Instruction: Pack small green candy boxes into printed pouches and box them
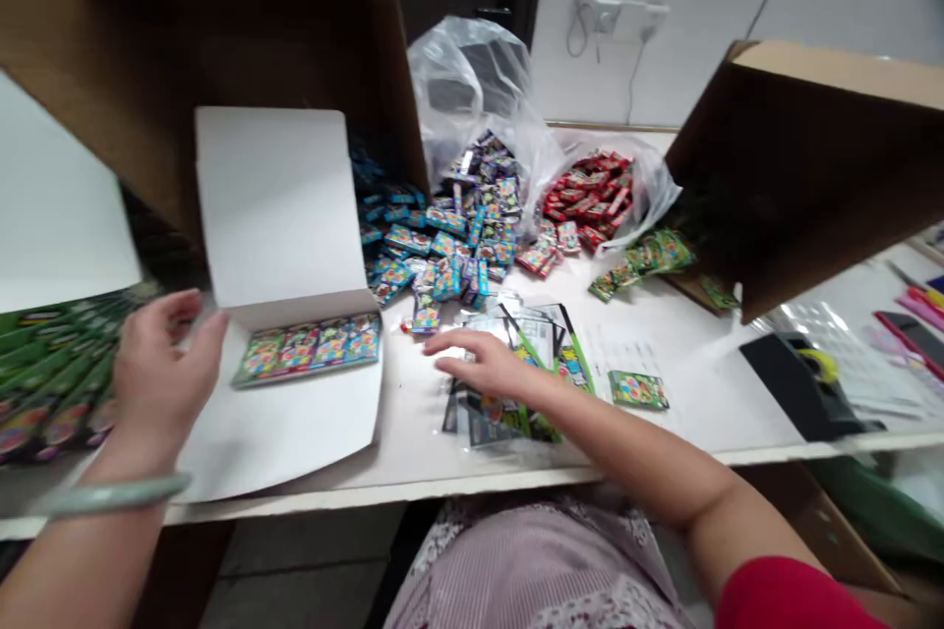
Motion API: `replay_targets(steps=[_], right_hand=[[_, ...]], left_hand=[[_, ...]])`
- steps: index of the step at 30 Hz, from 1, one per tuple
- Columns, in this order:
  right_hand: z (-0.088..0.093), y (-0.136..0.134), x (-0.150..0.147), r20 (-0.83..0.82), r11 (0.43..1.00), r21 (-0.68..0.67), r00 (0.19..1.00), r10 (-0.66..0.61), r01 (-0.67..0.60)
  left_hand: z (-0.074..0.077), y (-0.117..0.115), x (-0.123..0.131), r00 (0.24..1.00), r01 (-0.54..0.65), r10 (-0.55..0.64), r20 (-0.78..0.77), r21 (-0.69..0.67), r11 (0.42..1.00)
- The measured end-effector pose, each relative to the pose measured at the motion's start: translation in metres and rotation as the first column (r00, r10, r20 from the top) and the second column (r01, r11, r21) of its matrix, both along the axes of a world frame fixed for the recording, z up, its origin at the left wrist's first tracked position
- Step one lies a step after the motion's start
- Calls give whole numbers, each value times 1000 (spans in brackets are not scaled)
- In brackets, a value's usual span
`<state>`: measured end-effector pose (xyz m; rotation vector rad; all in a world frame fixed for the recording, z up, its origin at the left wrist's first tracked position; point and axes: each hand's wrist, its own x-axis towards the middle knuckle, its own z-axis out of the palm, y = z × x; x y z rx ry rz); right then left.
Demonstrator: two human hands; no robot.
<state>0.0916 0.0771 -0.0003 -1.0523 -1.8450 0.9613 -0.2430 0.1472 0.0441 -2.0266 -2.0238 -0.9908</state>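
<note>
My left hand (pixel 163 369) hovers at the left side of an unfolded white carton (pixel 310 432), fingers curved apart with nothing between them. Across the carton's middle lies a row of small colourful packets (pixel 310 350) in green, red and blue. My right hand (pixel 483 364), fingers stretched out and nothing visible in them, is over a pile of flat black-and-green printed pouches (pixel 479 425). Just beyond it are loose blue packets (pixel 446 277) and purple packets (pixel 491 162). A single green packet (pixel 638 390) lies right of the pouches.
Large brown cardboard boxes stand open at the left (pixel 251 49) and right (pixel 826 157). Between them, a clear plastic bag (pixel 472 69) and red packets (pixel 590 192) sit at the back. Green printed packs (pixel 59 364) fan out at left; a black tape dispenser (pixel 800 388) stands at right.
</note>
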Motion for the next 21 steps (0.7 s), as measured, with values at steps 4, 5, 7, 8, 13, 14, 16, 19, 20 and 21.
replay_targets(steps=[4,5,7,8,13,14,16,19,20,21], right_hand=[[-11,-53,125,252,860,-53,840,-480,508],[-14,-64,154,276,820,-53,798,-536,570],[-18,-83,198,328,749,-45,718,-614,662],[-19,-91,212,350,729,-39,693,-631,683],[-23,-90,193,383,857,-40,800,-461,513],[-22,-80,178,408,903,-28,829,-381,429],[-19,-57,146,495,964,5,837,-232,264],[-16,-22,108,576,984,17,802,-156,179],[-16,-14,100,603,983,19,782,-157,183],[-17,-8,93,631,980,21,758,-165,196]], left_hand=[[-18,-67,77,866,467,-415,279,-154,871],[-27,-79,101,806,577,-498,321,-238,781],[-45,-95,148,766,642,-563,310,-388,661],[-52,-100,170,774,629,-582,250,-409,661],[-66,-109,242,852,389,-513,-104,-528,755],[-66,-110,248,849,370,-512,-132,-543,754],[-67,-111,254,835,371,-532,-144,-567,735],[-69,-111,254,831,377,-543,-120,-597,708],[-70,-111,253,837,370,-536,-113,-605,705],[-70,-110,252,842,362,-528,-108,-614,702]])
